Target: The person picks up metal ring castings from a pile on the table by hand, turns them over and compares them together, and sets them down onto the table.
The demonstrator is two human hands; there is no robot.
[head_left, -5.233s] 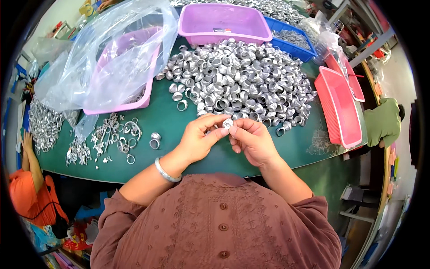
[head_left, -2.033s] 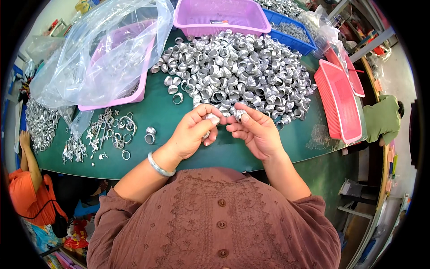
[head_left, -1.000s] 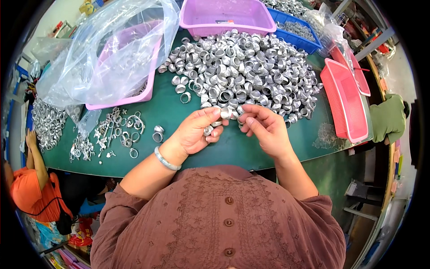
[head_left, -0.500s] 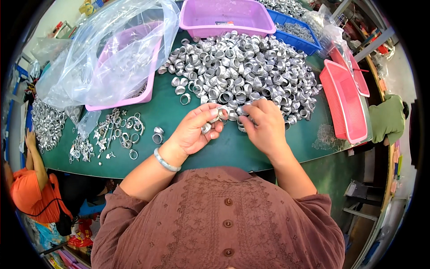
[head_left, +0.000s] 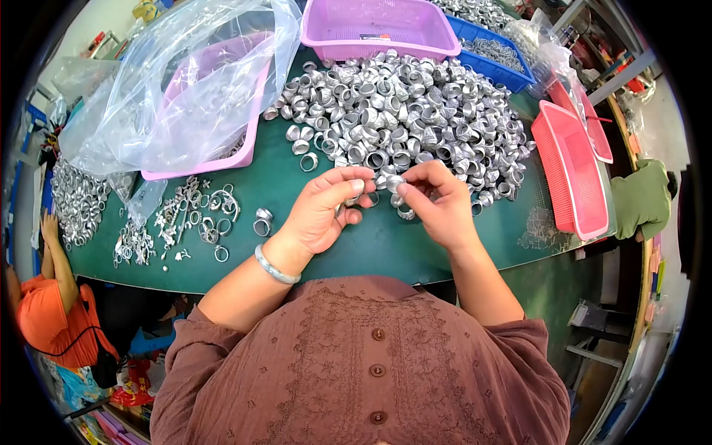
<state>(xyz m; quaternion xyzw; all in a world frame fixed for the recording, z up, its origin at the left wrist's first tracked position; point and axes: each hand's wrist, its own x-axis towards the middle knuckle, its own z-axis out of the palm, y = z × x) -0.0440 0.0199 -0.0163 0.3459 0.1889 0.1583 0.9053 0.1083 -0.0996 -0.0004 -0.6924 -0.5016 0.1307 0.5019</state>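
A large heap of silver-coloured metal rings [head_left: 415,111] covers the middle of the green table [head_left: 278,182]. At its near edge, my right hand [head_left: 443,211] pinches a silver ring [head_left: 395,182] between thumb and fingertips. Facing it, my left hand [head_left: 326,211] is curled with its palm turned inward. Its thumb and fingers close on a ring that is mostly hidden behind them. Beside my left wrist, which wears a pale bangle [head_left: 276,265], lie a few loose rings [head_left: 262,222]. Further left are small silver jewellery pieces [head_left: 178,211].
Clear plastic sheeting [head_left: 200,96] drapes a purple basket [head_left: 248,152]. Another purple basket [head_left: 378,50] stands behind the heap, beside a blue tray [head_left: 512,81]. Red baskets [head_left: 558,170] sit at right. A person in orange [head_left: 55,319] is at left, another in green [head_left: 641,196] at right.
My right hand has drawn its fingertips together on a ring and lifted it slightly near my left fingers. My left hand has barely moved; the ring in it is now less visible.
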